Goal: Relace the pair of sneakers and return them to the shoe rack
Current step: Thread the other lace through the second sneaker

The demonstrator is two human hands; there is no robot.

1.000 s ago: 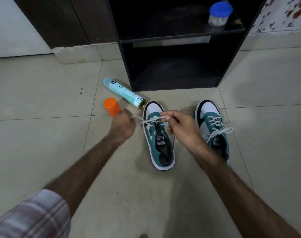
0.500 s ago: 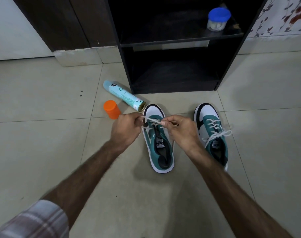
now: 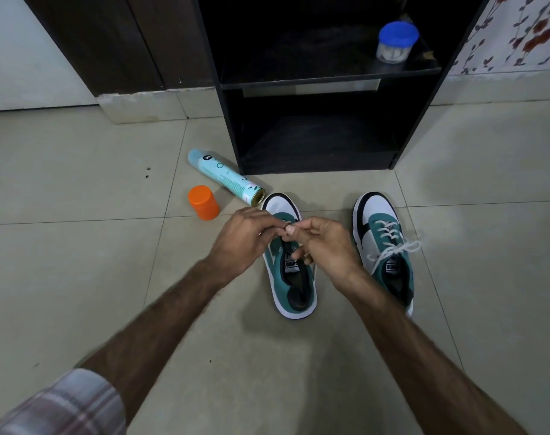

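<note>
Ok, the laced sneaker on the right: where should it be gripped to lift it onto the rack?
Probably at the heel collar of the laced sneaker, coming from above and behind. The heel faces the person, its opening is clear for the fingers, and the bow lies across the tongue, so avoid that.

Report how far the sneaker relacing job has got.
Done: the right sneaker is laced and tied in a bow. In hand: the left hand and right hand work the lace over the left sneaker. Left: finish it, then put both in the shoe rack.
</note>
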